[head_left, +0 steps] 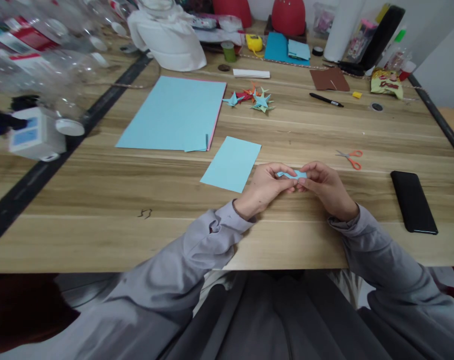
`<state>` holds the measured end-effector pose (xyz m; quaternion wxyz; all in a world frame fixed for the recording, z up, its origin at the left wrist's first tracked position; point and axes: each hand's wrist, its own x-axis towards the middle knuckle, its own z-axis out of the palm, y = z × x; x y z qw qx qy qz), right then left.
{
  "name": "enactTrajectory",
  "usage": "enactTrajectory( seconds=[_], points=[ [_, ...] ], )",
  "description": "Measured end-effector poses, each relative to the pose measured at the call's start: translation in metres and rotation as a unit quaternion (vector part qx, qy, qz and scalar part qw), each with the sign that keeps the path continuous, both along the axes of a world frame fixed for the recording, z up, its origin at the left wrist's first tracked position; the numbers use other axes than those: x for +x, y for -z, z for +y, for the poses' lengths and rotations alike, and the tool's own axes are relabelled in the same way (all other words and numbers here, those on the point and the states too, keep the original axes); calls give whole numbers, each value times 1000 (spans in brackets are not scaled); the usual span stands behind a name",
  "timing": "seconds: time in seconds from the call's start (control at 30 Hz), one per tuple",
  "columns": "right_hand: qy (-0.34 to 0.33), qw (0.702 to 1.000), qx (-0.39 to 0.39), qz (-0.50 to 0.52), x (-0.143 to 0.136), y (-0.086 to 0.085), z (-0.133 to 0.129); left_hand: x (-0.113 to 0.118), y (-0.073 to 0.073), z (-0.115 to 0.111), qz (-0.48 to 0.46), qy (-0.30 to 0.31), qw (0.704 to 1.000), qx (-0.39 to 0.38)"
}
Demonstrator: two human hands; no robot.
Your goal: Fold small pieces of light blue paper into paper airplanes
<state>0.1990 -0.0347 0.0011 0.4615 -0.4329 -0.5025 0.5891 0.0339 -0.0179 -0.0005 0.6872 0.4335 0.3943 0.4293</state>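
Observation:
Between my two hands is a small folded piece of light blue paper (300, 174), held just above the wooden table. My left hand (269, 182) pinches its left end with thumb and fingers. At its right end, my right hand (322, 184) grips it the same way, and the fingers cover part of the folds. Just left of my left hand lies a flat light blue sheet (232, 162). Orange-handled scissors (350, 159) rest to the right, beyond my right hand. Several folded paper cranes (261, 101) in blue, red and green sit farther back.
A large stack of blue sheets (178, 112) lies at back left, near clear plastic bottles (69, 112) and a white box (39, 135). A black phone (413, 202) lies at right. Behind are a black pen (326, 99), brown paper (329, 79) and a yellow tape measure (254, 43).

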Motion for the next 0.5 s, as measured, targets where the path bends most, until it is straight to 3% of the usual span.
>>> enactTrajectory(
  seconds=[0.2, 0.5],
  points=[
    [-10, 1000, 16, 5, 1, 2, -1, -2, -1, 4, -12, -24, 1000, -2],
    [-3, 998, -34, 49, 4, -2, -2, -5, -4, 6, -15, -24, 1000, 9]
  ],
)
